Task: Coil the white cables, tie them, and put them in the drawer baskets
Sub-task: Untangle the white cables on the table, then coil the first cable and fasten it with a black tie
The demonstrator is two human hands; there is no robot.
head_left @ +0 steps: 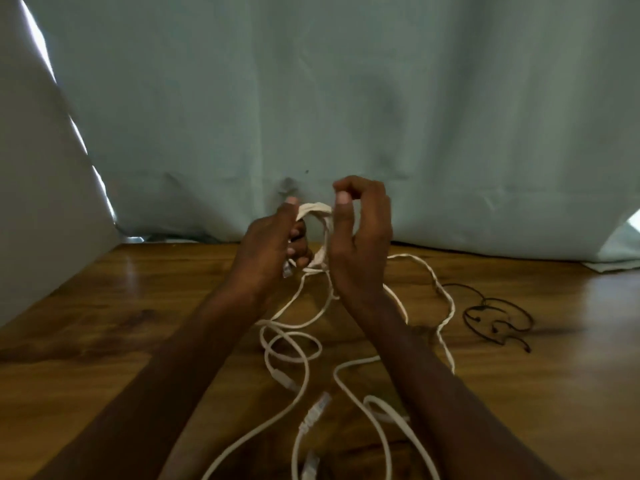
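Note:
A small coil of flat white cable (316, 212) is held up above the wooden table (104, 341). My left hand (273, 247) grips the coil's left side, with a clear plug end poking out below its fingers. My right hand (360, 233) pinches the cable at the coil's right side between thumb and curled fingers. The cable's loose length drops from the coil to the table. More loose white cables (294, 344) lie tangled there, their plug ends (315, 414) near the front.
Thin black ties (495, 318) lie on the table to the right. A pale green curtain (346, 98) hangs behind the table's far edge. A grey wall (31, 202) bounds the left side.

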